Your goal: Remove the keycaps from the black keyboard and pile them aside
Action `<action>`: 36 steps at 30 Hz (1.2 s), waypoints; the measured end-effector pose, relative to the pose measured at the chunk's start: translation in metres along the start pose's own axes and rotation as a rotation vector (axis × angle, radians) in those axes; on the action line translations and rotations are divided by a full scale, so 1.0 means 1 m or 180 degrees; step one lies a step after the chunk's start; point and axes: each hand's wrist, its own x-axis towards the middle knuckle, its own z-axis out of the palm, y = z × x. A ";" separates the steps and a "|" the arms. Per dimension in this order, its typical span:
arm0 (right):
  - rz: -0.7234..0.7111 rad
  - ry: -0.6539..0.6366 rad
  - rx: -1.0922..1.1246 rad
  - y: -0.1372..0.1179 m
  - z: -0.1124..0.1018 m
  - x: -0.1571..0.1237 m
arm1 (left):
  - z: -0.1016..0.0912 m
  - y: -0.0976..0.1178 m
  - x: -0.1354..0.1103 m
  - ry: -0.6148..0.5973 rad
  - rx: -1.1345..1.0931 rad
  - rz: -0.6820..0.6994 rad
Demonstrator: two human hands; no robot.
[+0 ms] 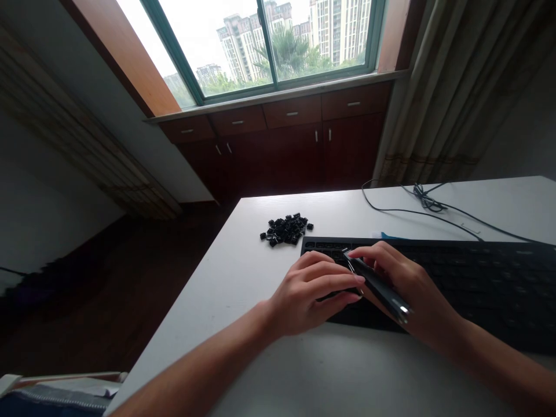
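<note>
Two hands work over the keyboard (490, 278): right hand (410, 289) gripping a black puller (377, 286) steady, left hand (310, 295) curled alongside, grip unclear, keycaps (286, 229) piled out of the way.

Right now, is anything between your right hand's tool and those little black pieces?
Yes: the corner of the keyboard sits between the metal-tipped tool in the right hand and the pile of black pieces, then a strip of white table. The left hand lies just beside that path.

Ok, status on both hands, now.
Right hand grips black metal-tipped pen-shaped tool, tip at black keyboard. Left hand over keys, beside it. Small black plastic pieces piled on white desk, apart from hands.
</note>
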 end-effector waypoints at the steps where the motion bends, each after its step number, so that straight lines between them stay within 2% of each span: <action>1: 0.0012 -0.0008 0.0002 0.000 0.000 0.000 | 0.000 0.000 0.000 -0.0014 -0.0004 0.0013; 11: -0.0016 -0.0028 0.0082 0.000 -0.001 0.001 | -0.001 0.001 -0.003 -0.0299 0.0206 -0.0045; 18: -0.0094 -0.0230 0.0127 -0.003 -0.002 0.001 | 0.002 -0.002 -0.006 -0.0157 0.0117 -0.0125; 22: -0.0149 -0.0326 0.0196 -0.004 -0.002 0.002 | 0.002 -0.002 -0.006 -0.0209 0.0179 -0.0136; 33: -0.0320 -0.0291 0.0317 -0.003 -0.001 0.000 | 0.001 -0.001 -0.006 -0.0183 0.0226 -0.0045; 36: -0.0335 -0.0256 0.0445 -0.002 -0.001 0.000 | 0.001 0.000 -0.006 -0.0066 0.0189 -0.0034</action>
